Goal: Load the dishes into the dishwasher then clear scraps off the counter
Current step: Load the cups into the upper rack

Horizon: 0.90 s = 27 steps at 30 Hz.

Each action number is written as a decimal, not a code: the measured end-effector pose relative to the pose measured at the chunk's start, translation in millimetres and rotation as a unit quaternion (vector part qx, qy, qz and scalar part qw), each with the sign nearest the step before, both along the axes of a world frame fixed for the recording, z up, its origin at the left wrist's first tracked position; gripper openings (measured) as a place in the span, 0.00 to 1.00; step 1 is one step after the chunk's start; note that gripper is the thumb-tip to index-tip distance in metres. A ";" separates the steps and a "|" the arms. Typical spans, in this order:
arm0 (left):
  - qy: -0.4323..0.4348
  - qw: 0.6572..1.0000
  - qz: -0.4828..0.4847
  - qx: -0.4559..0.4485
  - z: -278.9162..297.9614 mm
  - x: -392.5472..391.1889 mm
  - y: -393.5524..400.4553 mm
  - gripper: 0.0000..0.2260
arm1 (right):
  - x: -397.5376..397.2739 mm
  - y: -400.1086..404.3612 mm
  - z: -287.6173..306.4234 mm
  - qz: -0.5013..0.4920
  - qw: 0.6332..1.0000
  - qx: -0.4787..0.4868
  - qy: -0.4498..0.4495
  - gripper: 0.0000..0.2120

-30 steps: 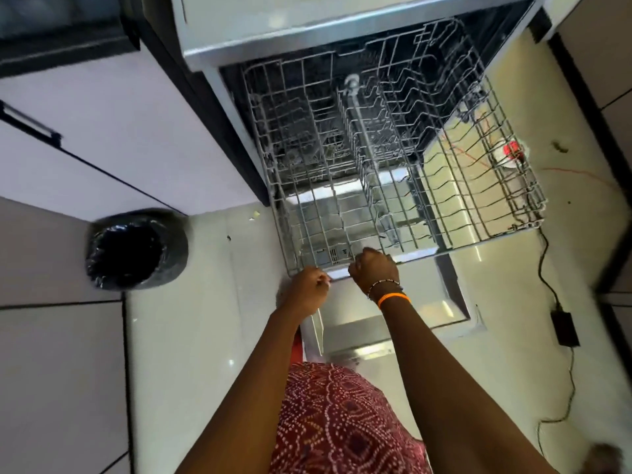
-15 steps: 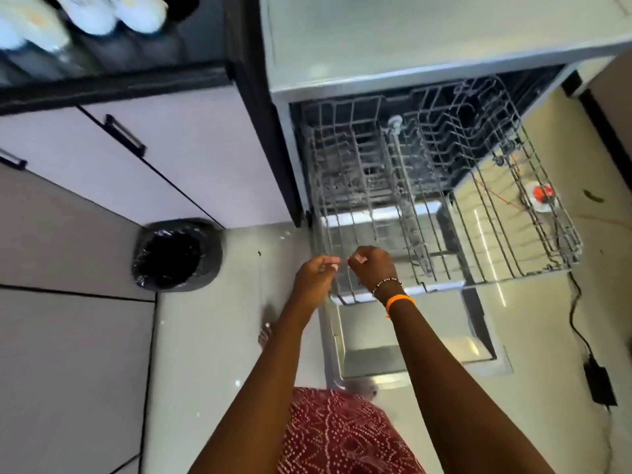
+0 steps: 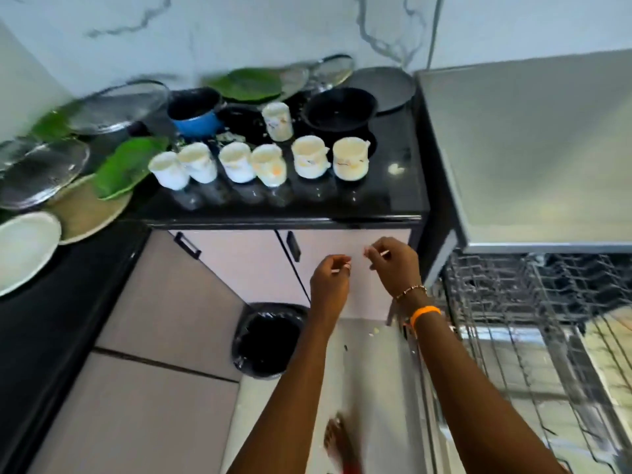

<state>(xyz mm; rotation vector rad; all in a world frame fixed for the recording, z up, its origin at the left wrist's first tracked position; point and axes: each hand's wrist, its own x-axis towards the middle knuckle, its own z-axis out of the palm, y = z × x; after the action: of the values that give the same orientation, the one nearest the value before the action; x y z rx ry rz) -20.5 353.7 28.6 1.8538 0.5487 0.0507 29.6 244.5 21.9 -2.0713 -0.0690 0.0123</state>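
Head view, cups (image 3: 309,157) beyond fingers (image 3: 371,251), seemingly empty-handed

Mugs (image 3: 260,162) on the counter (image 3: 393,200) (dishwasher (image 3: 533,148) right), bin (image 3: 266,340) on floor below.

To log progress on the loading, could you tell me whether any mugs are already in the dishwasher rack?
No, the pulled-out dishwasher rack shows only bare wire, and the white mugs stand on the black counter.

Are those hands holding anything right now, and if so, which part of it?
Nothing that I can make out. The left hand and right hand hover in front of the cabinet, fingers loosely curled, away from the mugs and the dishwasher rack.
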 end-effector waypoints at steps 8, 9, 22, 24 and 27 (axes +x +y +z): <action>-0.065 0.998 0.009 0.018 36.5 57.5 58.2 0.12 | 56.7 46.2 29.6 -0.035 0.998 0.023 -0.053 0.11; -0.069 0.997 0.017 0.014 37.6 66.2 60.9 0.13 | 62.9 48.1 31.3 -0.044 0.997 0.024 -0.063 0.09; -0.058 0.996 0.048 0.056 23.8 167.3 68.3 0.33 | 154.6 60.7 11.3 -0.066 0.993 0.099 -0.025 0.35; -0.079 0.993 0.064 0.061 19.5 178.8 66.5 0.35 | 165.3 62.2 9.0 -0.052 0.992 0.111 -0.028 0.38; -0.118 0.987 0.096 0.047 14.9 194.5 64.2 0.36 | 178.3 65.0 10.1 -0.044 0.991 0.123 -0.021 0.39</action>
<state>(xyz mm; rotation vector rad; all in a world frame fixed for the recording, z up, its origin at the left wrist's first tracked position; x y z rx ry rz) 174.1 417.8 43.5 1.8487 0.5644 0.4268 208.0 309.5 32.0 -1.8261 -0.0049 -0.0889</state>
